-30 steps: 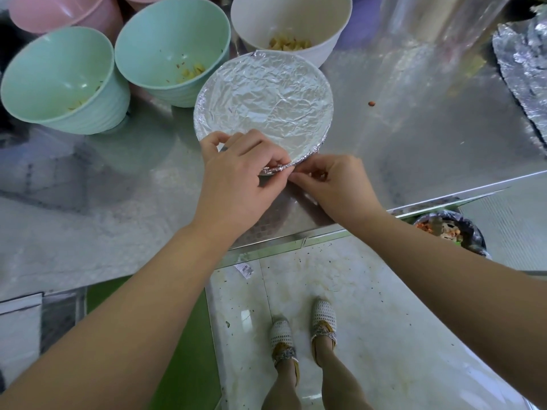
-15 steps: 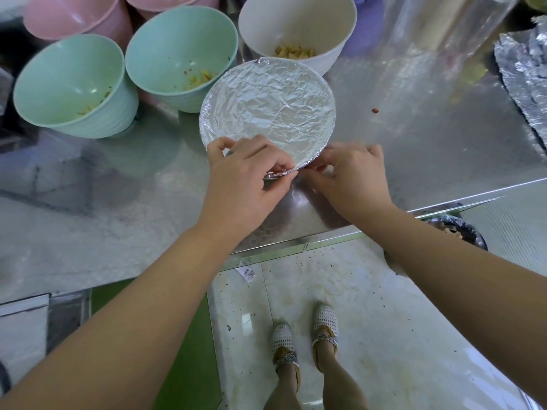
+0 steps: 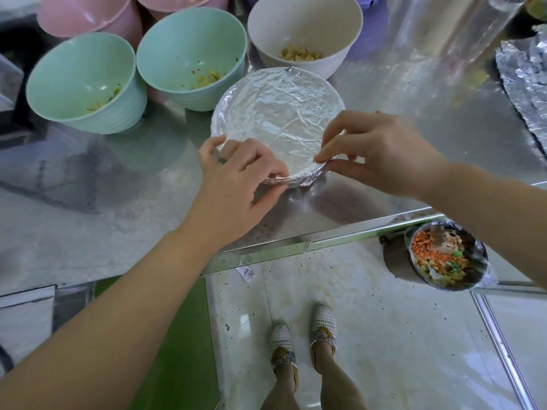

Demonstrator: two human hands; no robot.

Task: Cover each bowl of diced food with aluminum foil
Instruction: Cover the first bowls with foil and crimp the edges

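Between your fingers (image 3: 334,146): foil (image 3: 281,113) rim, pinched by left hand (image 3: 236,184), right hand (image 3: 381,155); crimping step. Next, probably: foil the white bowl (image 3: 305,28) beyond.

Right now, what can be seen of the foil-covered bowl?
The foil-covered bowl stands upright on the shiny metal table, just in front of the white bowl. Crinkled silver foil spans its round mouth, folded over the rim; its contents are hidden. The left hand grips the near rim; the right hand pinches the near-right edge.
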